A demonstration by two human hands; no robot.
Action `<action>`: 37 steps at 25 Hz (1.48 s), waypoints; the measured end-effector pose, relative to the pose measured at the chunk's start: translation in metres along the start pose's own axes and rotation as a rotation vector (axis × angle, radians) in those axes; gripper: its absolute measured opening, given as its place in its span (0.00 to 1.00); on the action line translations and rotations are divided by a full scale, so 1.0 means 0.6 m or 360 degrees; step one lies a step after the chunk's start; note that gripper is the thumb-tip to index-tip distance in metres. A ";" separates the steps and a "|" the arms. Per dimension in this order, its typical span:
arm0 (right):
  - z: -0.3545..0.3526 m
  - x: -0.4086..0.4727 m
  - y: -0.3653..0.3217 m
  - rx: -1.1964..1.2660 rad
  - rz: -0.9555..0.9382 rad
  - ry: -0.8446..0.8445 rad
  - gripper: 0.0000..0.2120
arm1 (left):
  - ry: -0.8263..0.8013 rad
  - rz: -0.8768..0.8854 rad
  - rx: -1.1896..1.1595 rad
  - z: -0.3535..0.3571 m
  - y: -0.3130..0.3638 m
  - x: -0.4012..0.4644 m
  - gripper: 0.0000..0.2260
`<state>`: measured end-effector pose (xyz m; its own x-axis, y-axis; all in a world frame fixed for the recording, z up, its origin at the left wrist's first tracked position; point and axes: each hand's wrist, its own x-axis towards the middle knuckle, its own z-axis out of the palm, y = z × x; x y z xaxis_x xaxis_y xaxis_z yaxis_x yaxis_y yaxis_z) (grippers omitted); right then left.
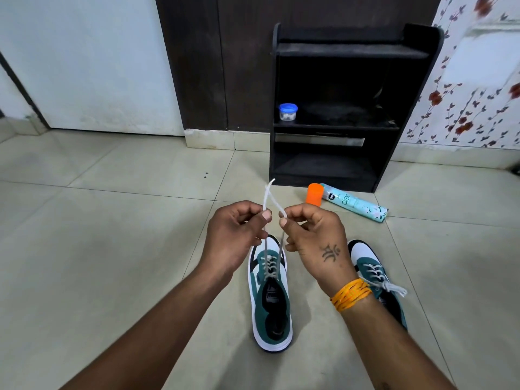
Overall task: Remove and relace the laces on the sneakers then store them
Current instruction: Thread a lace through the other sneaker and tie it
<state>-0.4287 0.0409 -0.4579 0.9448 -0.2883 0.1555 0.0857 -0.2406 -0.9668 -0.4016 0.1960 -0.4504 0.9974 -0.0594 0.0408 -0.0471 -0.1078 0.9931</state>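
The left hand point(236, 232) and the right hand point(312, 235) each pinch one end of the white lace point(268, 192) between thumb and forefinger, and the curled fingers hide part of it. Below them on the tiled floor point(112, 249) stands the laced teal-and-white sneaker point(270, 302). The right wrist partly covers the second sneaker point(374, 271).

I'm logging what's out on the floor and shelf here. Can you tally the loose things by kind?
Sneakers: 2 (one between the hands, one on the right)
Spray cans: 1 (orange-capped can)
Small jars: 1 (blue-lidded jar on the shelf unit)
Total: 4
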 end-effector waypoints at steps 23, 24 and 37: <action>0.012 0.040 -0.039 0.0077 -0.0210 0.0074 0.05 | 0.0096 0.0257 -0.0080 0.018 0.048 0.030 0.02; 0.013 0.041 -0.039 0.0070 -0.0217 0.0079 0.04 | 0.0096 0.0260 -0.0080 0.018 0.049 0.031 0.02; -0.009 0.022 0.100 -0.0501 -0.0042 0.0142 0.06 | 0.0159 0.0115 0.0408 -0.011 -0.075 0.044 0.04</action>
<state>-0.4128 0.0175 -0.5128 0.9109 -0.3550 0.2103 -0.0052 -0.5196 -0.8544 -0.3730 0.2061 -0.4932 0.9908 0.0205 0.1338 -0.1179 -0.3553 0.9273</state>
